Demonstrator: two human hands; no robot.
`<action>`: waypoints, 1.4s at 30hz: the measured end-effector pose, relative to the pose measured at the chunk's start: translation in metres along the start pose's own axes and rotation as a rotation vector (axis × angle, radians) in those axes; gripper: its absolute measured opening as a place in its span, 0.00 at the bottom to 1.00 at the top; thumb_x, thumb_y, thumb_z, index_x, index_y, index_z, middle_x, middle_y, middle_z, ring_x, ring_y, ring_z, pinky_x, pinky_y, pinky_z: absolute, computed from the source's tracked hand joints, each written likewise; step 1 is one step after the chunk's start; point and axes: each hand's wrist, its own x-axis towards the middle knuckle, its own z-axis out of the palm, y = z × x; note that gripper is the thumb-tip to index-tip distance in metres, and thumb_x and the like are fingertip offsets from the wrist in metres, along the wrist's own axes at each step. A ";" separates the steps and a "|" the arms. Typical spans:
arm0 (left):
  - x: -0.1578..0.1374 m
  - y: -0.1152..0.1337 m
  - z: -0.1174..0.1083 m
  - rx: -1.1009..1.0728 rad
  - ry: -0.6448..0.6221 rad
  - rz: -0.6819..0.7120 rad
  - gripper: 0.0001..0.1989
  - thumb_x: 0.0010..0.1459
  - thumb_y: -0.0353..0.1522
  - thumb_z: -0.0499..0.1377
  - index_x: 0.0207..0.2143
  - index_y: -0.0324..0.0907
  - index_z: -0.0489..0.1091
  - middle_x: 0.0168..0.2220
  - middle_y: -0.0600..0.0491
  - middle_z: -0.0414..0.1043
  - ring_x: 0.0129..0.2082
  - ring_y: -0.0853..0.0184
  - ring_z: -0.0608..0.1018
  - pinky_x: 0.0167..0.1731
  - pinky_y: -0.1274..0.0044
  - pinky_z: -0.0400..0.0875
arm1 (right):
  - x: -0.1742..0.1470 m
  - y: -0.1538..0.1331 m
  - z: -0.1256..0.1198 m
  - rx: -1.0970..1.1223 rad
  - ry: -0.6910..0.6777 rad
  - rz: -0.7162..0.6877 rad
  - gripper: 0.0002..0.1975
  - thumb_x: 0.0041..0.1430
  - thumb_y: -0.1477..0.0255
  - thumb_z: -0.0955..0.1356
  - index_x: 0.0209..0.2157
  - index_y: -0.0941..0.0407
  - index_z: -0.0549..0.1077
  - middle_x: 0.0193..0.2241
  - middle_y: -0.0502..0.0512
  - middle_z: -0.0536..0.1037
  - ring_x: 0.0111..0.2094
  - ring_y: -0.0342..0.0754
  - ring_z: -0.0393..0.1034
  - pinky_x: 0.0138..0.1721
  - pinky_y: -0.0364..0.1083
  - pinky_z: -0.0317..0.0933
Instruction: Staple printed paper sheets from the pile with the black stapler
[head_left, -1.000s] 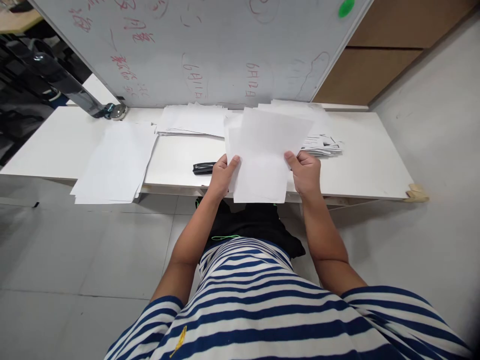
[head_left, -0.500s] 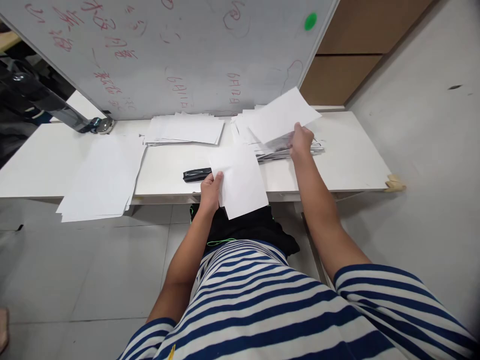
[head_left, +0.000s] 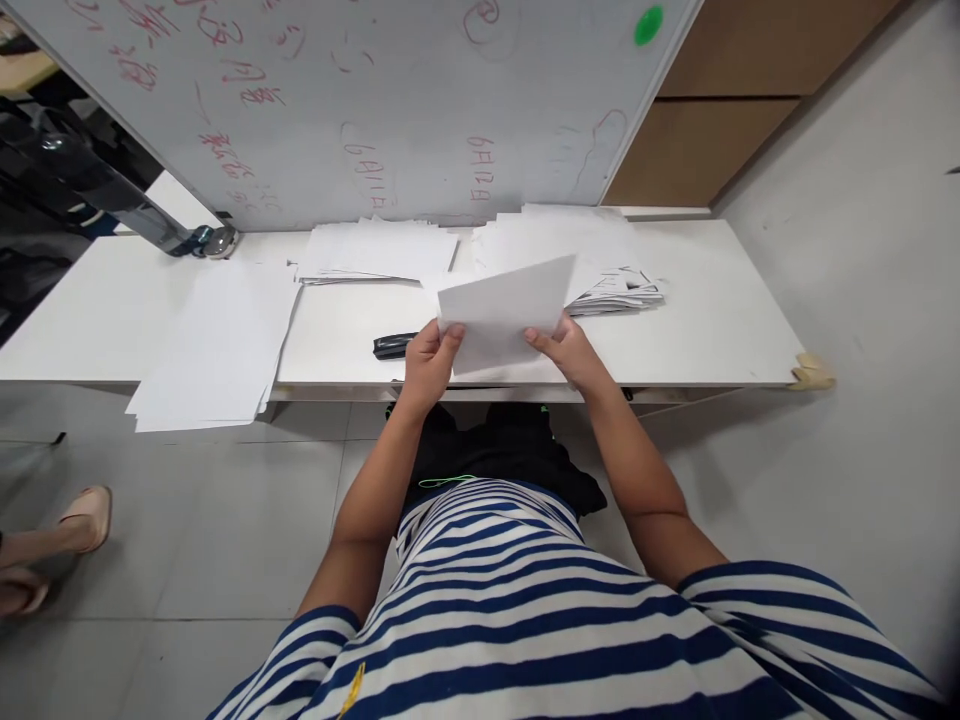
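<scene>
White sheets of paper are held up between my two hands over the front edge of the table. My left hand pinches their left side, thumb on the near face. On the right side, my right hand grips them with its thumb on the near face too. How many sheets are held, I cannot tell. A black stapler lies just left of my left hand, its right end hidden behind it. Behind the held sheets, a thick paper stack sits on the table, partly covered by them.
Another paper stack lies at the back middle of the white table. Loose sheets overhang the front edge at left. A whiteboard stands behind. A clear bottle lies back left. Another person's feet show at lower left.
My right hand has come left and down from the right stack with a sheet, joining my left hand at the papers. The papers are now raised and tilted. A person's feet have appeared at left.
</scene>
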 end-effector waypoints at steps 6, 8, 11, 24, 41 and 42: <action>0.011 0.002 0.002 0.010 -0.058 0.068 0.23 0.53 0.51 0.67 0.45 0.47 0.76 0.45 0.49 0.78 0.52 0.58 0.77 0.53 0.67 0.71 | 0.002 -0.014 0.004 0.048 0.095 -0.075 0.19 0.50 0.56 0.76 0.42 0.51 0.80 0.44 0.53 0.83 0.48 0.56 0.77 0.53 0.56 0.71; 0.009 -0.017 0.001 0.008 -0.046 0.013 0.26 0.51 0.51 0.69 0.47 0.47 0.74 0.45 0.48 0.77 0.51 0.58 0.78 0.52 0.68 0.71 | 0.002 -0.004 0.010 0.017 0.122 -0.078 0.17 0.52 0.56 0.75 0.40 0.51 0.81 0.42 0.52 0.83 0.46 0.55 0.77 0.51 0.55 0.71; 0.004 -0.043 0.001 0.039 0.019 -0.039 0.27 0.50 0.50 0.70 0.47 0.45 0.71 0.44 0.48 0.76 0.47 0.61 0.79 0.48 0.71 0.72 | -0.001 0.013 0.021 -0.050 0.146 -0.055 0.17 0.54 0.55 0.74 0.40 0.51 0.81 0.41 0.51 0.83 0.45 0.55 0.77 0.50 0.54 0.70; 0.003 -0.052 0.002 0.042 0.156 -0.003 0.23 0.53 0.48 0.69 0.40 0.44 0.67 0.34 0.54 0.73 0.34 0.69 0.77 0.36 0.77 0.72 | -0.005 0.034 0.046 -0.013 0.314 -0.090 0.22 0.59 0.50 0.70 0.45 0.52 0.73 0.40 0.54 0.79 0.42 0.50 0.74 0.47 0.50 0.68; -0.013 -0.051 0.004 0.203 0.164 0.053 0.18 0.60 0.49 0.63 0.38 0.44 0.67 0.33 0.54 0.71 0.34 0.69 0.74 0.37 0.76 0.68 | -0.014 0.057 0.055 -0.124 0.460 -0.078 0.21 0.61 0.49 0.66 0.43 0.52 0.70 0.34 0.51 0.75 0.37 0.48 0.72 0.42 0.48 0.68; -0.015 -0.052 0.004 0.223 0.171 0.040 0.18 0.60 0.49 0.63 0.37 0.44 0.67 0.33 0.55 0.70 0.34 0.69 0.74 0.37 0.77 0.67 | -0.015 0.058 0.056 -0.116 0.441 -0.059 0.21 0.61 0.50 0.67 0.43 0.52 0.70 0.33 0.50 0.75 0.36 0.48 0.72 0.41 0.48 0.67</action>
